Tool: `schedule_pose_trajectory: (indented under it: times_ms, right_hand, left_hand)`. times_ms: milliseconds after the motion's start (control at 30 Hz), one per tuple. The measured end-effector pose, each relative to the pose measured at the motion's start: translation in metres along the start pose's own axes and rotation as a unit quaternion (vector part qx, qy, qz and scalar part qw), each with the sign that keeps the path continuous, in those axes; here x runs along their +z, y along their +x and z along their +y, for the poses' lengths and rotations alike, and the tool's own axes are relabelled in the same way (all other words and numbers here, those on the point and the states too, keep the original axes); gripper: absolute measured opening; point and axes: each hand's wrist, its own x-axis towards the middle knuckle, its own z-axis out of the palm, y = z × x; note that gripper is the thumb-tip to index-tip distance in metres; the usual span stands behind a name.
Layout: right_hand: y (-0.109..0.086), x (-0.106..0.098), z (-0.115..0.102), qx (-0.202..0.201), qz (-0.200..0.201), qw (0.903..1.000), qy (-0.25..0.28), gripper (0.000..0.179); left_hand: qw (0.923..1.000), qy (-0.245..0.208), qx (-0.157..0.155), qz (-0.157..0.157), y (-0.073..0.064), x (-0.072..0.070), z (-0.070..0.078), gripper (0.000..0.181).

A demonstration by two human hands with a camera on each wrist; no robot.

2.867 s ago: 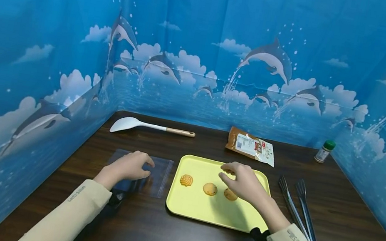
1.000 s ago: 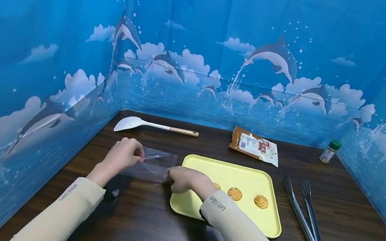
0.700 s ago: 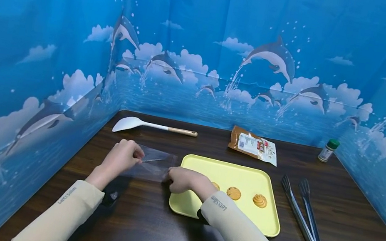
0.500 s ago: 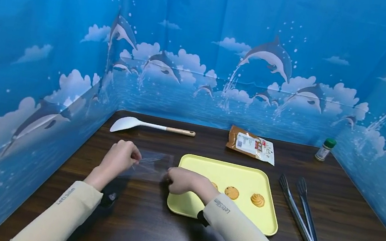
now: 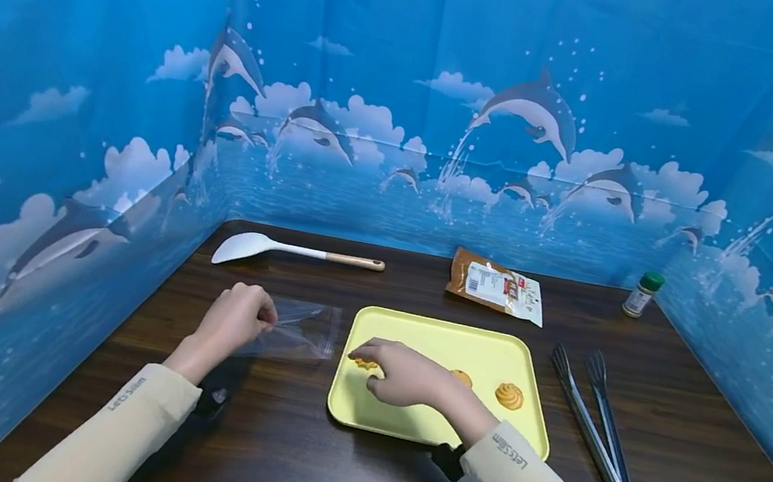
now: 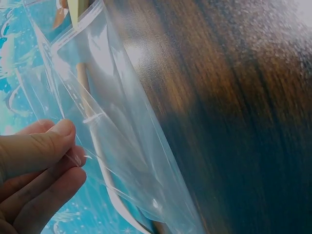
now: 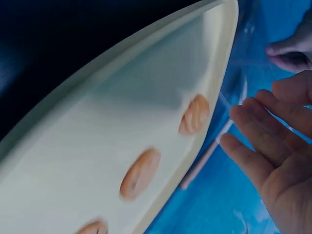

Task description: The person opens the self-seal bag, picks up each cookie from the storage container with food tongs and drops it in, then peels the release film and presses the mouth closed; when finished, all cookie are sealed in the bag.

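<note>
My left hand [image 5: 237, 323] pinches the film of a clear plastic bag [image 6: 122, 112] between thumb and fingers, and the bag's side is lifted at that spot. In the head view the bag lies left of a yellow tray [image 5: 448, 331], its zip-like strip facing the tray. Over the tray's left part hovers my right hand [image 5: 406, 375], fingers spread loosely and nothing between them. A swirl cookie [image 5: 365, 364] peeks out under its fingertips. Another swirl cookie [image 5: 509, 395] lies at the tray's right, and a round cookie [image 5: 462, 377] is partly covered by the hand.
A white spatula [image 5: 256, 247] with a wooden handle lies behind the bag. A brown-and-white pouch [image 5: 497, 285] is behind the tray. Metal tongs [image 5: 592, 425] lie at the right, with a green-capped jar [image 5: 642, 294] farther back. A dolphin-print curtain [image 5: 372, 138] encloses the table.
My left hand has come down onto the bag and taken hold of it. My right hand reached to the bag's edge, then let go and moved right over the tray.
</note>
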Motion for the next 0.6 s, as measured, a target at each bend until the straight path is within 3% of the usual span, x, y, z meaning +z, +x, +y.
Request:
schedule_pose_trajectory:
  times_ms: [133, 233, 400, 600]
  right_hand:
    - [-0.027, -0.007, 0.005, 0.018, 0.021, 0.9994, 0.023, 0.041]
    - [-0.047, -0.013, 0.009, 0.065, 0.046, 0.9961, 0.038, 0.036]
    - [-0.080, -0.021, 0.017, 0.154, 0.088, 0.9826, 0.057, 0.035]
    - [-0.123, -0.032, 0.035, 0.213, 0.133, 0.9667, 0.048, 0.038]
  left_hand:
    - [0.9999, 0.004, 0.011, 0.005, -0.002, 0.000, -0.002, 0.006]
    - [0.9999, 0.005, 0.012, 0.003, -0.003, 0.000, -0.004, 0.010]
    - [0.9999, 0.005, 0.003, -0.011, 0.000, 0.001, -0.004, 0.008]
    - [0.9997, -0.002, 0.009, -0.021, 0.004, 0.004, -0.004, 0.005]
